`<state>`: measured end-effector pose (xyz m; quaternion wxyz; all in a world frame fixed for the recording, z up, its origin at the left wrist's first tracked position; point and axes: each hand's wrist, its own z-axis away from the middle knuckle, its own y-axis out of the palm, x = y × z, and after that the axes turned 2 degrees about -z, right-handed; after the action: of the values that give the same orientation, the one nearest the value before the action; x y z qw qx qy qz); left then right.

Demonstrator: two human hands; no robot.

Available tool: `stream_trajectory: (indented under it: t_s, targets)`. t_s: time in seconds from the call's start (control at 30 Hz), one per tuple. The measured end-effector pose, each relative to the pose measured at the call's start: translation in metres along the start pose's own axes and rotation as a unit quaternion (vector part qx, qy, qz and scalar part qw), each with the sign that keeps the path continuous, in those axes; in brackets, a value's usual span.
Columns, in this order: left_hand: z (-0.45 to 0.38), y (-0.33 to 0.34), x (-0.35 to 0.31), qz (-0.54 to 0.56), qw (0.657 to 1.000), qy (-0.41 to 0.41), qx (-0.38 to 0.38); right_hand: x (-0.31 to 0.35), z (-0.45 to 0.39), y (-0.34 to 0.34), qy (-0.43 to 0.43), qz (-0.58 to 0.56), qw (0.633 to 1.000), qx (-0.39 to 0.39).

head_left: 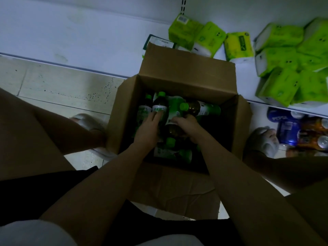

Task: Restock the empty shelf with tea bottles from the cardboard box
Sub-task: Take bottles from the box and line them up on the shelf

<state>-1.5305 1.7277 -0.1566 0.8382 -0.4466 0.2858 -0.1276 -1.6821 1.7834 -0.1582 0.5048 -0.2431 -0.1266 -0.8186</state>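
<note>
The shelf (62, 32) at eleven o'clock is bare; restocking looks barely begun. Both hands are in the box (186, 71): left hand (148, 129) and right hand (186, 126) each grip a bottle (159, 107) among many.

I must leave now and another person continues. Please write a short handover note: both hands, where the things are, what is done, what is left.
Left hand: inside the cardboard box, fingers on a tea bottle; a full grip is not clear.
Right hand: also in the box, curled on another bottle.
The box stands open on the floor against the white shelf, with many green-capped bottles lying loose in it.
Done: no bottle shows on the shelf.
Left: lift the bottles out and put them on the bare shelf part left of the green tissue packs.
</note>
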Motion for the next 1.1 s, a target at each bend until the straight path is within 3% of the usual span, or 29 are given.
stream_trajectory:
  t_s: [0.13,0.3,0.33,0.4,0.43,0.5,0.53,0.63,0.67,0.77,0.93,1.1]
  targets:
    - [-0.003,-0.011,0.003,-0.004,0.996,0.084,0.010,0.014,0.027,-0.023,0.061,-0.040,0.990,0.124]
    - [-0.001,-0.007,-0.008,0.045,0.976,0.211,-0.024,0.010,0.047,-0.049,0.072,0.006,0.978,0.195]
    - [0.001,-0.004,-0.008,0.080,0.975,0.204,-0.033,0.008,0.046,-0.052,0.068,-0.004,0.980,0.187]
    - [0.004,-0.001,-0.006,0.150,0.972,0.176,-0.044,0.002,0.040,-0.057,0.038,0.004,0.994,0.101]
    - [0.004,0.000,-0.006,0.176,0.971,0.158,-0.042,-0.004,0.033,-0.062,0.005,0.048,0.998,0.028]
    - [0.004,0.003,-0.008,0.217,0.970,0.110,-0.028,-0.021,0.018,-0.072,-0.064,0.197,0.971,-0.120]
    - [0.005,0.005,-0.008,0.242,0.967,0.083,-0.022,-0.028,0.014,-0.073,-0.082,0.221,0.964,-0.123]
    - [0.004,0.009,-0.009,0.298,0.954,0.026,-0.012,-0.046,0.011,-0.059,-0.061,0.150,0.986,0.024]
    - [0.002,0.010,-0.008,0.303,0.953,0.010,-0.012,-0.050,0.010,-0.052,-0.058,0.173,0.983,0.034]
    - [-0.001,0.012,-0.007,0.354,0.934,-0.043,-0.006,-0.060,-0.001,-0.040,-0.037,0.227,0.973,-0.031]
    - [-0.008,0.006,-0.005,0.473,0.873,-0.111,-0.035,-0.069,0.000,-0.048,0.035,-0.017,0.999,-0.033]
    - [-0.011,0.005,-0.004,0.473,0.874,-0.112,-0.018,-0.055,0.005,-0.056,-0.061,-0.107,0.962,-0.243]
